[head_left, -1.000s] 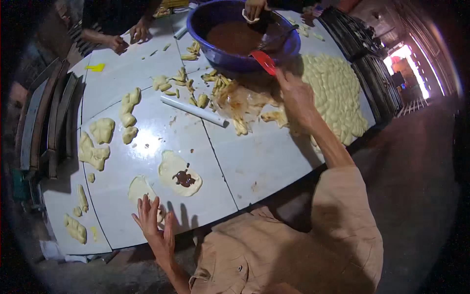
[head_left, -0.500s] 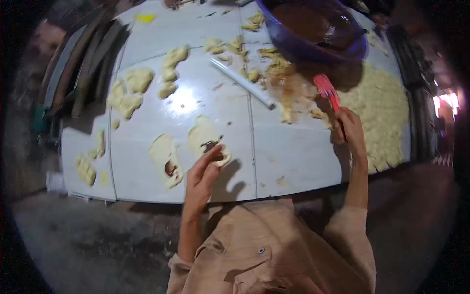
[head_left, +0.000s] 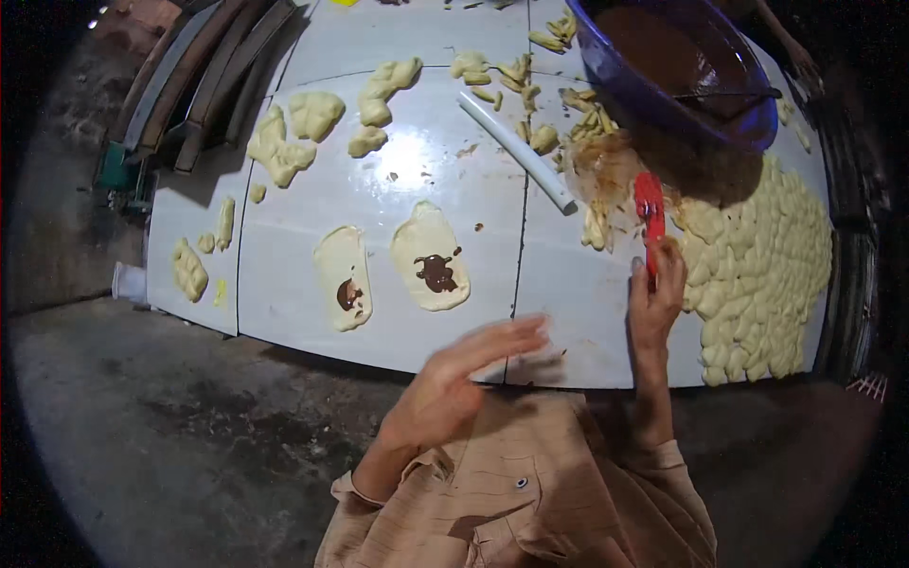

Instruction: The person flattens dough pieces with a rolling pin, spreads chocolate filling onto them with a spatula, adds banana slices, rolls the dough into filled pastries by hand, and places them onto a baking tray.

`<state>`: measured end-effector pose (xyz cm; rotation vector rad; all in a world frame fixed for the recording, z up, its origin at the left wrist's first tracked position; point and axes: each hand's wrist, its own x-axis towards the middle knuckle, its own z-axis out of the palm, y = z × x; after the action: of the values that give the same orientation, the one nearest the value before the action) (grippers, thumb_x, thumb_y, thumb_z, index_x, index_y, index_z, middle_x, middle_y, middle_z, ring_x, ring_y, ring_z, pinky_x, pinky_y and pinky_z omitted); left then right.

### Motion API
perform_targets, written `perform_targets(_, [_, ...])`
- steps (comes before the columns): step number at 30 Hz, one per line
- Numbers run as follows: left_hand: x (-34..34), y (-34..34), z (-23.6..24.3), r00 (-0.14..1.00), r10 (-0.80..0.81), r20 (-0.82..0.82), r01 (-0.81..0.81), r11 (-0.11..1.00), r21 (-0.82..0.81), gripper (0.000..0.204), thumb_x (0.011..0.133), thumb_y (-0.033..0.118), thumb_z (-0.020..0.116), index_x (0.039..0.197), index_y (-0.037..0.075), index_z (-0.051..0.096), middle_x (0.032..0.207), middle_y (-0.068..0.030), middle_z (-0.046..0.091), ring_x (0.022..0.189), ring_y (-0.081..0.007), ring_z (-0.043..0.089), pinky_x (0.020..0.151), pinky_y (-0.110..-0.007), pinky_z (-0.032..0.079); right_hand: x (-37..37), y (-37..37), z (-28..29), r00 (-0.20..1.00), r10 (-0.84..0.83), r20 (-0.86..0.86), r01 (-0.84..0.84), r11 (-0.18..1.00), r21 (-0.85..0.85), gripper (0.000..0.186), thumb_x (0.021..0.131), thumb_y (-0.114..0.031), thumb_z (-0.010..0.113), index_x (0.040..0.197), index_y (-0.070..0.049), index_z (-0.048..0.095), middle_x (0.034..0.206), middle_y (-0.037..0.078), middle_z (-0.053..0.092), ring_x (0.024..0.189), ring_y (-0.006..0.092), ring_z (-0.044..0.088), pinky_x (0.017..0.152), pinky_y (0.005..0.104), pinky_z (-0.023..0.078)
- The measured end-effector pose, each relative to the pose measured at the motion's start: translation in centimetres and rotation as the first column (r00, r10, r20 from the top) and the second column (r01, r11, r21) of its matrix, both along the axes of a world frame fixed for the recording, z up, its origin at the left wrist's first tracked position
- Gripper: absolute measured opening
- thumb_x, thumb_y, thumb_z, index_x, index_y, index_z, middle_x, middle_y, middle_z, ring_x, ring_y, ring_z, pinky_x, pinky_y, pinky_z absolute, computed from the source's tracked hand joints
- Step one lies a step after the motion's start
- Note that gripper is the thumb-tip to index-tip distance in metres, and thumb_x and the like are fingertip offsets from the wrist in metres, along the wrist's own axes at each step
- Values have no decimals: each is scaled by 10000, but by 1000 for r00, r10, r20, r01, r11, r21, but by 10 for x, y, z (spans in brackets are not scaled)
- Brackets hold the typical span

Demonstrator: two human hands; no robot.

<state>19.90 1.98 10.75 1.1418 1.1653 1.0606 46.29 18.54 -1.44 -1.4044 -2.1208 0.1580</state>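
Several dark pans [head_left: 194, 80] stand stacked at the left edge of the table [head_left: 568, 284]. A few small dough lumps [head_left: 189, 270] lie near its near left corner, and bigger lumps [head_left: 281, 147] sit farther in, toward the far side. Next come two flattened dough sheets, side by side toward the near edge, apart from each other. The left sheet [head_left: 331, 251] has a small brown smear close to its near end; the right sheet [head_left: 421, 232] is wider and carries a darker patch of chocolate [head_left: 437, 275].

Just to the right of and nearer than that sheet, the left hand [head_left: 450, 381] is over the near edge, blurred, its fingers stretched out and released. Both sheets lie beyond it, clear of its fingertips.

A pale rod [head_left: 516, 150] slants across the table, dough scraps [head_left: 516, 76] beyond it. To its right is a stained plastic bag [head_left: 606, 166]. The right hand [head_left: 656, 298] grasps the handle of a red spatula [head_left: 650, 194]; the blade points away from the fingers, toward the far side, smeared dark. I cannot tell whether it touches the bag.

Beyond stands a purple bowl [head_left: 606, 71] of brown filling [head_left: 663, 47]. Many dough pieces [head_left: 757, 275] crowd the right edge.
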Motion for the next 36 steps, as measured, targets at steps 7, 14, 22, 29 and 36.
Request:
perform_targets(7, [-27, -30, -43, 678, 303, -670, -345, 936, 75, 472, 907, 217, 711, 1346, 72, 615, 1458, -163, 544, 1311, -338, 538, 1061, -449, 441, -72, 0, -4, 937, 291, -195, -308, 949, -62, 131, 932, -123, 664, 1042, -58, 690, 1064, 123, 683, 990, 318, 645, 849, 427, 507])
perform_targets(14, [-114, -39, -79, 355, 372, -858, -301, 914, 272, 448, 907, 257, 721, 1312, 88, 630, 1373, -213, 576, 1201, -383, 584, 987, -470, 468, -147, -8, 27, 923, 226, -311, -319, 903, -288, 172, 947, -134, 622, 1073, -38, 691, 965, 121, 704, 915, 302, 669, 823, 397, 523])
perform_targets(22, [-154, -17, -99, 297, 139, -945, 10, 989, 148, 537, 954, 375, 633, 1446, 202, 507, 1550, -155, 388, 1466, -364, 304, 1179, -604, 226, -216, -48, 12, 776, 618, 128, -601, 785, -151, 282, 945, -102, 623, 1220, -52, 664, 1191, 155, 669, 1126, 332, 618, 968, 444, 460])
perform_targets(29, [-159, 19, -119, 301, 37, -953, 89, 994, 67, 729, 967, 579, 482, 1487, 69, 453, 1566, -257, 344, 1511, -422, 193, 1178, -692, 56, -226, -42, 0, 815, 578, 42, -570, 812, -124, 302, 864, -148, 677, 1132, -9, 665, 1143, 187, 670, 1090, 359, 629, 970, 479, 458])
perform_targets(36, [-150, 16, -115, 235, 4, -972, 70, 997, 21, 736, 939, 560, 577, 1486, 81, 463, 1556, -263, 364, 1500, -452, 200, 1151, -723, 99, -173, 34, 16, 974, 224, 20, -225, 972, 75, 162, 874, -125, 651, 994, -21, 683, 1015, 147, 687, 961, 336, 643, 867, 493, 478])
